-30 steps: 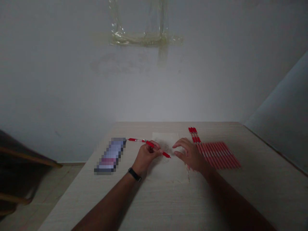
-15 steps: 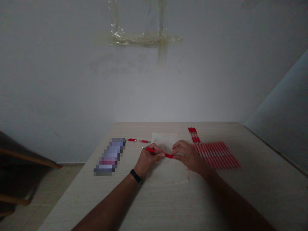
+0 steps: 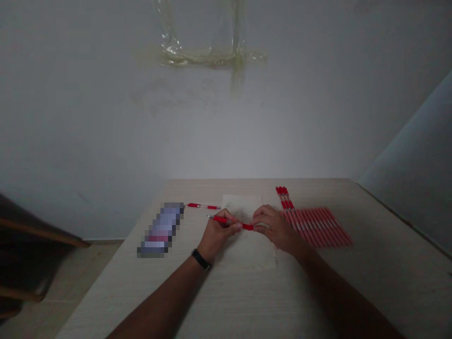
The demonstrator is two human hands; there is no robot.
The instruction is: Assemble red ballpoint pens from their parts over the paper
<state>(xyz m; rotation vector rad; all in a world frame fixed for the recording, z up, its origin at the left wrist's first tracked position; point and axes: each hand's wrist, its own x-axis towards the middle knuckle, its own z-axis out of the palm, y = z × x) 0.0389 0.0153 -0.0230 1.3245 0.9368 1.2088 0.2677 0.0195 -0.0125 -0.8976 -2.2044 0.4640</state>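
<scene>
A red pen [image 3: 231, 222] is held over a sheet of paper [image 3: 247, 245] on the pale wooden table [image 3: 353, 282]. My left hand [image 3: 216, 234], with a black band on its wrist, is closed around the pen's barrel. My right hand [image 3: 274, 227] pinches the pen's red end, which looks like its cap. Dark scribbles mark the paper just behind the hands. A second red pen [image 3: 203, 206] lies alone to the left of the paper.
A row of several red pens [image 3: 314, 223] lies to the right of my right hand. A blurred-out flat object [image 3: 161, 229] lies at the left. The table's left edge drops to a tiled floor, with dark furniture [image 3: 24, 263] beyond.
My right hand moved left and closed on the pen's end. The left hand tilted the pen flatter and lifted it slightly. The second pen now shows apart from the held one.
</scene>
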